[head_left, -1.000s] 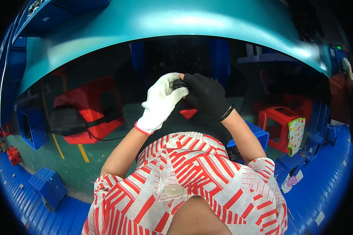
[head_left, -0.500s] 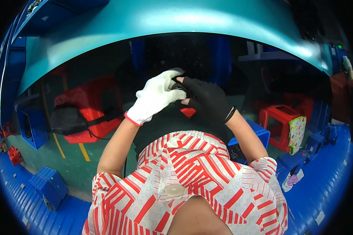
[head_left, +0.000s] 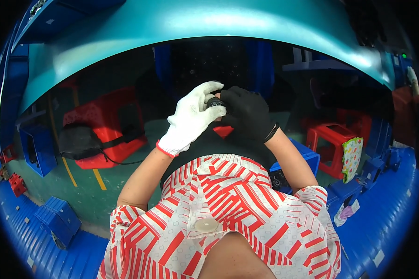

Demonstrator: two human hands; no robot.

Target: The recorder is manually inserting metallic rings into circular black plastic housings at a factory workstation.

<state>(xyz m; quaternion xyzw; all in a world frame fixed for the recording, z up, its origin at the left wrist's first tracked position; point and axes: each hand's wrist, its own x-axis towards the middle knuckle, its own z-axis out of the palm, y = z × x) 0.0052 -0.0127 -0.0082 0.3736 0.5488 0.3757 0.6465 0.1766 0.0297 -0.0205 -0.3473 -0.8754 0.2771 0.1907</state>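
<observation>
Because my head camera looks straight down, nearest to me lies one shirt (head_left: 246, 200) of white cloth printed with red stripes, a single pale oval disc (head_left: 206, 225) near its neck. Beyond it I have two gloved hands, brought close together. The left hand (head_left: 187, 118), in white knit, has its thumb and fingers curled round one black round part (head_left: 215, 103), pinching it. The right hand (head_left: 246, 114), in black cloth with bare fingertips, bends in against the part's right side; how firmly it grips I cannot tell. The part sits between the hands, in front of the shirt; its ridged round end faces up toward me, but fingers cover so much that I cannot make out its long axis. Farther down I count one blue plastic crate (head_left: 310, 159) by the right forearm, one red plastic stool (head_left: 108, 114) on the left with a limp black bag (head_left: 79, 142) against it, and one boxy red seat (head_left: 334, 134) on the right, carrying a patterned cloth (head_left: 352, 158). Across the far side curves one glossy teal tabletop (head_left: 219, 18)
</observation>
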